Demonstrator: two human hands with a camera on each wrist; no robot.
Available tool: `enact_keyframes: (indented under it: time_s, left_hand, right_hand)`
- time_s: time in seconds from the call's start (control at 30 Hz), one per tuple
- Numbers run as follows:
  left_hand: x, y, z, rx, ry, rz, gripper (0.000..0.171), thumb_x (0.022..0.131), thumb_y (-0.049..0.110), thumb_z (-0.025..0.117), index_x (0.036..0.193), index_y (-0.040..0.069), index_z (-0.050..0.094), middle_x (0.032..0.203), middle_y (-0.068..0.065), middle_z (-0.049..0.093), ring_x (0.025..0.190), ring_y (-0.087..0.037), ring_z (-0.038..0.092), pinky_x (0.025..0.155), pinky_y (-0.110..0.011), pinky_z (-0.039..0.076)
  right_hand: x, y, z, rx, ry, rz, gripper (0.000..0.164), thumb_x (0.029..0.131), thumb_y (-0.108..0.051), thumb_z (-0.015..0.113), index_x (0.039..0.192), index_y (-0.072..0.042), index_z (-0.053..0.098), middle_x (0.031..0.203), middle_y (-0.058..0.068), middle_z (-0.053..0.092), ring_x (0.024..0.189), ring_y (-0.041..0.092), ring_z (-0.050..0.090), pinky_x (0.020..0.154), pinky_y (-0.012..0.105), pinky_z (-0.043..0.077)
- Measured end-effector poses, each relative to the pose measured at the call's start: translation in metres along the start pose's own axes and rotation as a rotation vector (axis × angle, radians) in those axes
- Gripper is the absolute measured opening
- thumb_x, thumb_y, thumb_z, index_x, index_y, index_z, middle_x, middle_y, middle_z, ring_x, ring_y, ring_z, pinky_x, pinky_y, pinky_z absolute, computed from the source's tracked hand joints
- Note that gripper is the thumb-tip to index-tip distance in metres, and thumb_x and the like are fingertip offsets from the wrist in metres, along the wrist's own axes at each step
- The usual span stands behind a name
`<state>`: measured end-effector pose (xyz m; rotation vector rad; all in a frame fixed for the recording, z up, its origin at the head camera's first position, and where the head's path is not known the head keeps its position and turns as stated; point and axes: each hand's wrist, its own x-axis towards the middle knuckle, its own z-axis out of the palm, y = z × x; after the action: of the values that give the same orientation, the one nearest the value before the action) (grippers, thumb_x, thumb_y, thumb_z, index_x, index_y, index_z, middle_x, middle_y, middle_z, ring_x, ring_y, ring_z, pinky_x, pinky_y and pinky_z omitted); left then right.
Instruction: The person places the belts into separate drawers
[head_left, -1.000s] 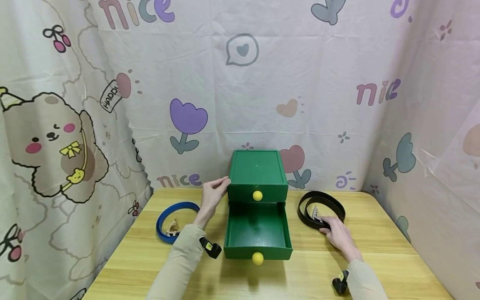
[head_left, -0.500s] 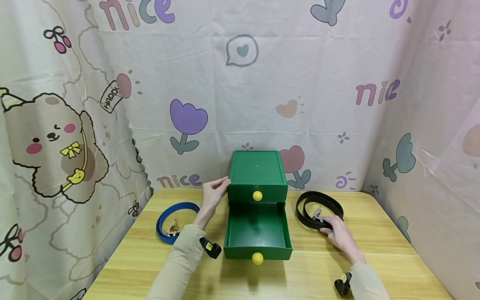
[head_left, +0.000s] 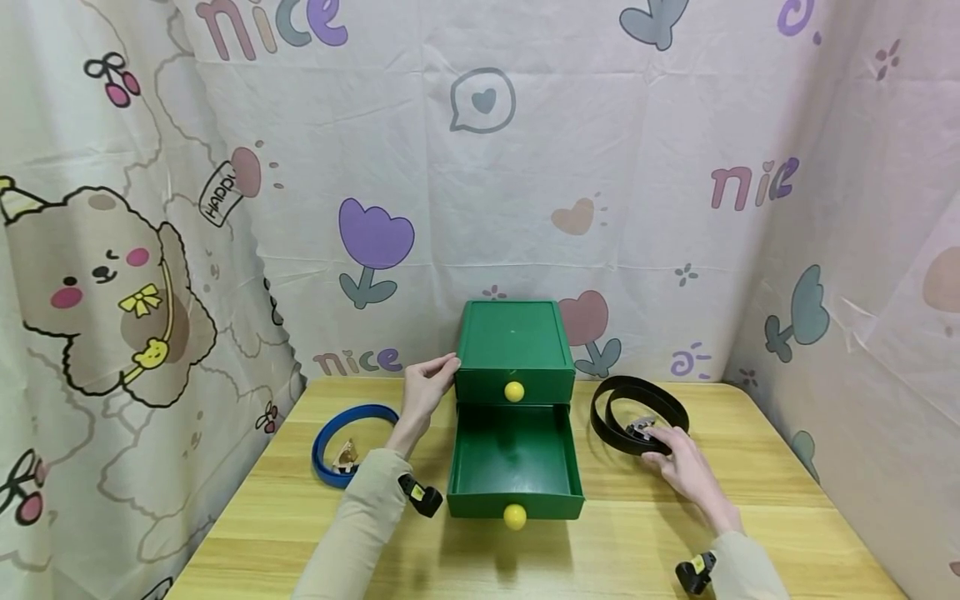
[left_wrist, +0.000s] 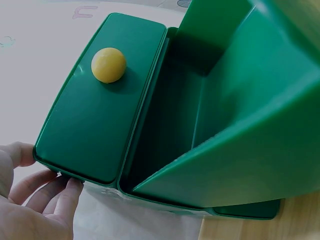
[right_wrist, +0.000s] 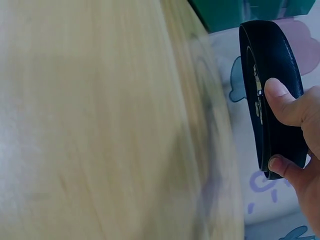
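A green drawer cabinet (head_left: 516,335) with yellow round knobs stands mid-table, its lower drawer (head_left: 517,500) pulled out with a bare floor showing. At the cabinet's upper left front corner, my left hand (head_left: 423,396) holds on; in the left wrist view the thumb (left_wrist: 21,153) lies on one side of the corner and the fingers on the other. My right hand (head_left: 693,475) pinches a coiled black belt (head_left: 645,387) at its near side, the thumb (right_wrist: 287,102) over the strap in the right wrist view. A silver buckle (head_left: 640,428) sits inside the coil.
Left of the cabinet lies a coiled blue belt (head_left: 322,446) with a gold buckle (head_left: 346,457), partly behind the left forearm. Patterned cloth (head_left: 510,208) hangs behind and at both sides of the wooden table (head_left: 622,550).
The right hand has shifted slightly to the right and up with the black belt, whose buckle has tipped lower within the coil. The left hand and cabinet stay put.
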<state>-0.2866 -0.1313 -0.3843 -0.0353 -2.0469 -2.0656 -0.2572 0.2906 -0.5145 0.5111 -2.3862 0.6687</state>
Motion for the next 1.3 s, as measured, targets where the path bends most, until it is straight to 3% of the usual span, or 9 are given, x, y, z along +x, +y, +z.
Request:
enact_keyframes:
  time_s: [0.13, 0.27, 0.37, 0.53, 0.63, 0.73, 1.03, 1.17, 1.3]
  left_hand:
    - [0.000, 0.000, 0.000, 0.002, 0.000, 0.002, 0.032, 0.097, 0.012, 0.067, 0.125, -0.003, 0.069, 0.128, -0.023, 0.068, 0.098, -0.002, 0.067, 0.102, -0.040, 0.053]
    - [0.000, 0.000, 0.000, 0.006, -0.001, 0.002, 0.032, 0.097, 0.012, 0.066, 0.125, -0.003, 0.069, 0.129, -0.023, 0.067, 0.097, -0.001, 0.067, 0.099, -0.036, 0.055]
    - [0.000, 0.000, 0.000, 0.008, -0.002, 0.002, 0.032, 0.097, 0.012, 0.066, 0.125, -0.003, 0.069, 0.129, -0.024, 0.067, 0.098, -0.003, 0.067, 0.096, -0.030, 0.057]
    - [0.000, -0.001, -0.001, 0.009, -0.005, 0.001, 0.032, 0.097, 0.013, 0.067, 0.126, -0.002, 0.069, 0.130, -0.024, 0.067, 0.101, -0.005, 0.067, 0.094, -0.026, 0.057]
    - [0.000, -0.001, -0.001, 0.010, -0.004, -0.001, 0.032, 0.097, 0.013, 0.067, 0.125, -0.002, 0.069, 0.130, -0.023, 0.067, 0.102, -0.006, 0.067, 0.095, -0.028, 0.057]
    - [0.000, -0.001, -0.001, 0.011, -0.003, -0.001, 0.032, 0.097, 0.012, 0.067, 0.125, -0.002, 0.069, 0.129, -0.023, 0.067, 0.103, -0.006, 0.067, 0.097, -0.030, 0.056]
    - [0.000, 0.000, 0.000, 0.011, -0.001, 0.002, 0.032, 0.097, 0.012, 0.067, 0.125, -0.002, 0.069, 0.128, -0.023, 0.068, 0.102, -0.006, 0.067, 0.102, -0.040, 0.053]
    - [0.001, -0.001, 0.000, 0.008, -0.003, -0.001, 0.032, 0.097, 0.013, 0.067, 0.125, -0.002, 0.069, 0.129, -0.023, 0.067, 0.102, -0.005, 0.067, 0.103, -0.040, 0.053]
    - [0.002, -0.001, -0.001, 0.003, -0.004, -0.002, 0.033, 0.097, 0.014, 0.067, 0.126, -0.002, 0.069, 0.129, -0.023, 0.067, 0.101, -0.004, 0.067, 0.100, -0.035, 0.054]
  right_hand:
    - [0.002, -0.005, -0.006, 0.016, -0.002, -0.010, 0.040, 0.073, 0.000, 0.082, 0.111, 0.006, 0.071, 0.109, 0.026, 0.073, 0.105, 0.047, 0.066, 0.113, 0.050, 0.037]
    - [0.005, -0.010, -0.013, 0.021, -0.008, -0.009, 0.040, 0.072, 0.001, 0.082, 0.110, 0.007, 0.072, 0.109, 0.028, 0.073, 0.105, 0.050, 0.064, 0.100, 0.062, 0.041]
    - [0.007, -0.015, -0.019, 0.014, -0.008, -0.008, 0.039, 0.072, 0.002, 0.082, 0.110, 0.007, 0.072, 0.109, 0.029, 0.072, 0.106, 0.052, 0.063, 0.097, 0.063, 0.042]
    - [0.009, -0.024, -0.032, 0.006, 0.003, -0.038, 0.038, 0.071, 0.000, 0.084, 0.108, 0.005, 0.074, 0.106, 0.023, 0.074, 0.098, 0.040, 0.066, 0.092, 0.034, 0.051]
    - [0.011, -0.029, -0.040, 0.008, 0.002, -0.067, 0.038, 0.070, 0.001, 0.084, 0.107, 0.004, 0.074, 0.104, 0.018, 0.076, 0.094, 0.035, 0.064, 0.088, 0.015, 0.045]
    - [0.012, -0.033, -0.049, 0.018, -0.005, -0.091, 0.038, 0.069, 0.001, 0.084, 0.106, 0.004, 0.074, 0.103, 0.017, 0.076, 0.093, 0.034, 0.064, 0.088, 0.008, 0.040]
    - [0.019, -0.049, -0.073, -0.011, -0.023, -0.106, 0.040, 0.068, -0.006, 0.087, 0.106, -0.002, 0.076, 0.104, 0.015, 0.076, 0.088, 0.020, 0.063, 0.071, 0.033, 0.053]
    - [0.022, -0.057, -0.084, 0.015, -0.040, -0.092, 0.041, 0.070, -0.005, 0.085, 0.110, -0.001, 0.075, 0.105, 0.018, 0.074, 0.071, 0.005, 0.051, 0.058, 0.024, 0.043]
    - [0.025, -0.063, -0.092, 0.062, -0.049, -0.106, 0.041, 0.072, -0.003, 0.084, 0.111, 0.000, 0.073, 0.097, 0.011, 0.071, 0.064, -0.005, 0.036, 0.053, 0.018, 0.035]
